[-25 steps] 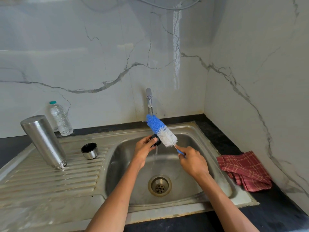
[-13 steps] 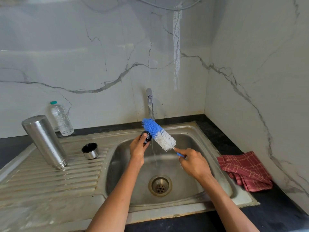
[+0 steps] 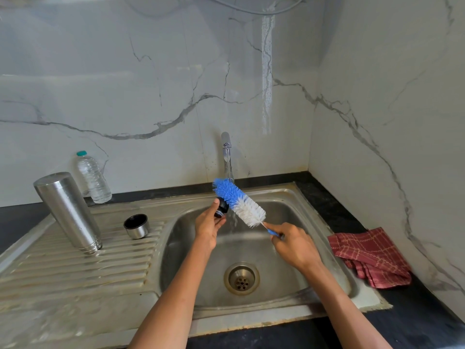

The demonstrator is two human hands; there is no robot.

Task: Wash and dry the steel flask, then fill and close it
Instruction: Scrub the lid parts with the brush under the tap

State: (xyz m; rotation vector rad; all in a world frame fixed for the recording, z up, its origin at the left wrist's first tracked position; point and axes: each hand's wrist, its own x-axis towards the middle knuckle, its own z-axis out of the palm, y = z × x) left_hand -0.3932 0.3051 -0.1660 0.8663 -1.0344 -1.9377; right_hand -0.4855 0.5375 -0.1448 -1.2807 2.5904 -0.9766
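Note:
The steel flask (image 3: 67,212) stands upside down on the drainboard at the left, mouth down. Its steel cup lid (image 3: 136,226) sits open side up beside it. Over the sink basin my left hand (image 3: 208,226) holds the flask's small black stopper (image 3: 222,207) at its fingertips. My right hand (image 3: 293,245) grips the blue handle of a bottle brush (image 3: 239,201), whose blue and white bristles press against the stopper. Water runs from the tap (image 3: 226,152) just behind the brush.
The steel sink (image 3: 289,210) has a drain (image 3: 241,278) in the middle of the basin. A clear plastic water bottle (image 3: 92,178) stands against the back wall at the left. A red checked cloth (image 3: 370,256) lies on the dark counter at the right.
The stopper and the brush have shifted left and a little up, toward the water stream. The brush slides along the stopper. The flask and cup lid have not moved.

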